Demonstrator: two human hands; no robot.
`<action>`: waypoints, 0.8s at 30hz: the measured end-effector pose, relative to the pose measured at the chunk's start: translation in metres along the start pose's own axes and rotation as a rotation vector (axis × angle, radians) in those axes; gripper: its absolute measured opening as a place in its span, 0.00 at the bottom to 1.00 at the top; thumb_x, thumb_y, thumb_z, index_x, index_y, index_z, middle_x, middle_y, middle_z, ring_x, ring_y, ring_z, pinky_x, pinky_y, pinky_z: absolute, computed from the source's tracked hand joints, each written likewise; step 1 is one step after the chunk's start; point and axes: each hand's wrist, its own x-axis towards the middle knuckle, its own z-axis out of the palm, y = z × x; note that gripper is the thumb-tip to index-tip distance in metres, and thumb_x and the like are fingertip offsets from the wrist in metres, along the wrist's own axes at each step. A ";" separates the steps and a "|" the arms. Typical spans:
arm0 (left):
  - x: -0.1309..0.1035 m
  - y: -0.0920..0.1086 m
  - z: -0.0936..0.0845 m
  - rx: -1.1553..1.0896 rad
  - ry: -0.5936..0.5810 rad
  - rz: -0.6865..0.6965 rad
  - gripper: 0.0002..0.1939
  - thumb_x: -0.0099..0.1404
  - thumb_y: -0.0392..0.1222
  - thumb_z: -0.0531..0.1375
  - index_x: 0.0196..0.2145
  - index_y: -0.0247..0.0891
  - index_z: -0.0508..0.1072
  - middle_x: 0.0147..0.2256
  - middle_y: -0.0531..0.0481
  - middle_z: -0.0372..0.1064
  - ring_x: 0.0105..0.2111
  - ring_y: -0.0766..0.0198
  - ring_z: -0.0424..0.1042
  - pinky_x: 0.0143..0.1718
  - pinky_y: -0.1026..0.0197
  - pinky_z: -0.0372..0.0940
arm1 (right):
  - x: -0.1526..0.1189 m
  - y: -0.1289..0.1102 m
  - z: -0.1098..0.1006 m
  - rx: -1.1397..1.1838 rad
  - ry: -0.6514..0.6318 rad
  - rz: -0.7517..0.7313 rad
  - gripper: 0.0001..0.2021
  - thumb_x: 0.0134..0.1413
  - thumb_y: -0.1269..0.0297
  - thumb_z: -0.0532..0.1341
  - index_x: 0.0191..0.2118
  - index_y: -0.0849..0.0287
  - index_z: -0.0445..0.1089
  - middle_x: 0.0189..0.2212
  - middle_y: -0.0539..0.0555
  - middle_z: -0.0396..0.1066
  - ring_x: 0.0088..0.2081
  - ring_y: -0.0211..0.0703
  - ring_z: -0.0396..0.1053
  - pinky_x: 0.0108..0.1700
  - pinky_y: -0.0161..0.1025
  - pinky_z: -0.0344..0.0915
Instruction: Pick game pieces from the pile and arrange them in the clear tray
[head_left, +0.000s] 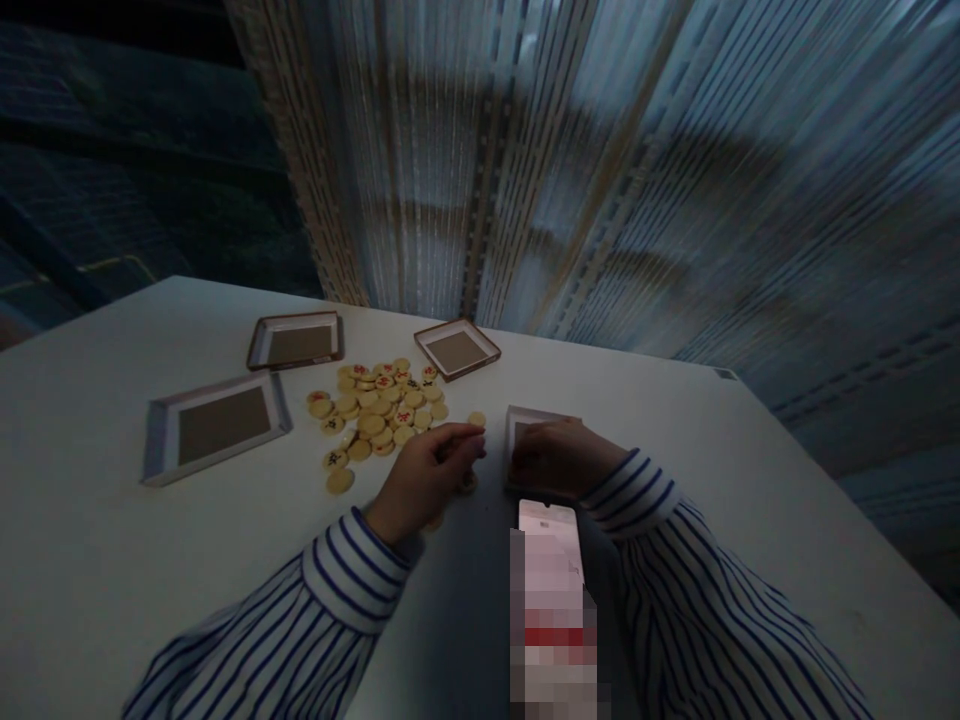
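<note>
A loose heap of round, pale wooden Chinese chess pieces (373, 424), some with red or black characters, lies on the white table. My left hand (431, 475) is at the heap's near right side, thumb and fingertips pinched together; whatever they hold cannot be made out. One piece (477, 419) lies just beyond those fingertips, and others are partly hidden under the hand. My right hand (566, 455) reaches into a shallow box (511, 420) to the right of the heap. Its fingers are curled down in shadow, so anything in them is hidden.
Three more shallow open boxes stand around the heap: one at the left (217, 430), one at the back left (295, 340) and one at the back (457, 348). A lit phone (547, 540), partly pixelated, lies below my right hand. A string curtain (480, 170) hangs behind the table (660, 420).
</note>
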 end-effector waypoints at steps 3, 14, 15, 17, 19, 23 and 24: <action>0.000 0.002 0.000 0.007 -0.001 -0.008 0.16 0.54 0.48 0.59 0.35 0.33 0.74 0.27 0.47 0.73 0.24 0.65 0.70 0.26 0.63 0.65 | 0.000 0.002 -0.001 0.015 -0.002 -0.016 0.08 0.48 0.60 0.59 0.29 0.55 0.74 0.30 0.51 0.73 0.33 0.39 0.68 0.34 0.34 0.56; -0.002 0.001 -0.001 0.011 -0.010 0.004 0.17 0.55 0.48 0.59 0.37 0.32 0.73 0.28 0.47 0.73 0.24 0.65 0.70 0.27 0.63 0.65 | -0.004 -0.002 -0.011 -0.002 -0.063 0.003 0.09 0.51 0.60 0.58 0.32 0.54 0.75 0.32 0.52 0.73 0.34 0.39 0.68 0.34 0.34 0.55; -0.002 0.001 -0.001 0.008 -0.011 0.001 0.17 0.55 0.48 0.58 0.37 0.32 0.73 0.28 0.47 0.74 0.24 0.65 0.70 0.26 0.63 0.65 | -0.004 -0.001 -0.011 -0.004 -0.065 0.003 0.09 0.51 0.60 0.58 0.32 0.54 0.75 0.32 0.52 0.74 0.34 0.40 0.68 0.34 0.34 0.55; -0.002 0.002 -0.001 0.004 -0.014 -0.011 0.18 0.55 0.48 0.58 0.37 0.31 0.73 0.28 0.46 0.74 0.24 0.65 0.70 0.26 0.63 0.65 | -0.004 -0.001 -0.010 -0.003 -0.063 0.008 0.09 0.51 0.61 0.58 0.32 0.54 0.75 0.32 0.52 0.74 0.34 0.40 0.68 0.34 0.34 0.55; -0.002 0.002 -0.001 0.006 -0.014 -0.015 0.18 0.54 0.48 0.58 0.37 0.32 0.73 0.29 0.46 0.74 0.24 0.65 0.71 0.25 0.63 0.65 | -0.004 -0.002 -0.009 -0.003 -0.065 0.012 0.09 0.50 0.61 0.58 0.32 0.54 0.75 0.32 0.52 0.74 0.35 0.40 0.68 0.34 0.34 0.56; -0.001 0.002 -0.001 0.021 -0.007 0.004 0.17 0.54 0.48 0.59 0.37 0.32 0.73 0.29 0.47 0.74 0.26 0.64 0.71 0.27 0.62 0.65 | -0.004 -0.004 -0.011 -0.016 -0.090 0.027 0.09 0.51 0.61 0.58 0.32 0.54 0.75 0.32 0.52 0.74 0.36 0.41 0.69 0.36 0.35 0.56; -0.001 0.002 -0.001 0.025 -0.007 0.008 0.17 0.55 0.48 0.58 0.37 0.32 0.73 0.29 0.47 0.74 0.26 0.64 0.71 0.27 0.62 0.65 | -0.004 -0.005 -0.012 -0.016 -0.094 0.029 0.09 0.51 0.61 0.58 0.32 0.54 0.75 0.32 0.52 0.75 0.36 0.41 0.69 0.36 0.35 0.56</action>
